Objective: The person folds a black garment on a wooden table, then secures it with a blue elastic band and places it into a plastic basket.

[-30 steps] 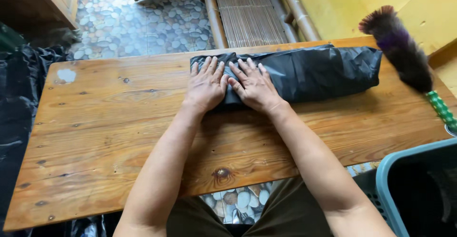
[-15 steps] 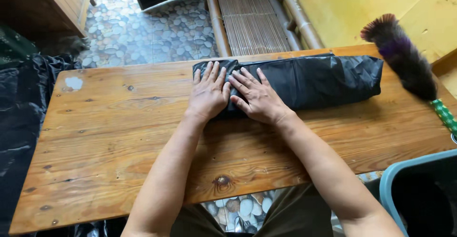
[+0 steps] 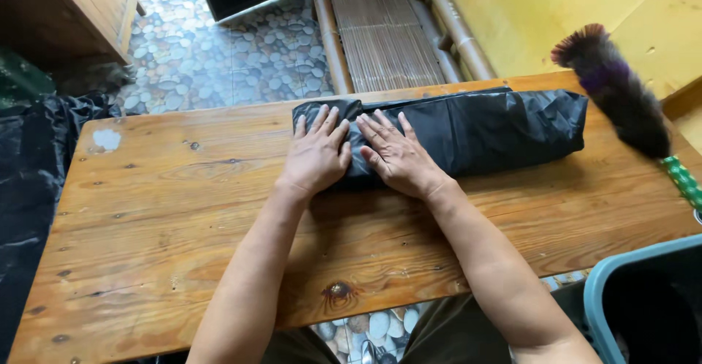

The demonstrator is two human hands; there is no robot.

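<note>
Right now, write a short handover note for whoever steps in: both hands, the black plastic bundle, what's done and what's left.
Left hand: flat, palm down on the left end of the long folded black plastic bag.
Right hand: flat beside it, fingers spread, pressing the same end.
Bag lies along the far edge of the wooden table; dark feather duster at the right end.
Done: bag folded into a long strip.
Left: likely folding or rolling it up from the left end.

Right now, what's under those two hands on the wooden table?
Both the left hand and right hand lie flat on the left end of a folded black plastic bag, which rests on the wooden table. Anything inside the bag is covered by plastic.
</note>
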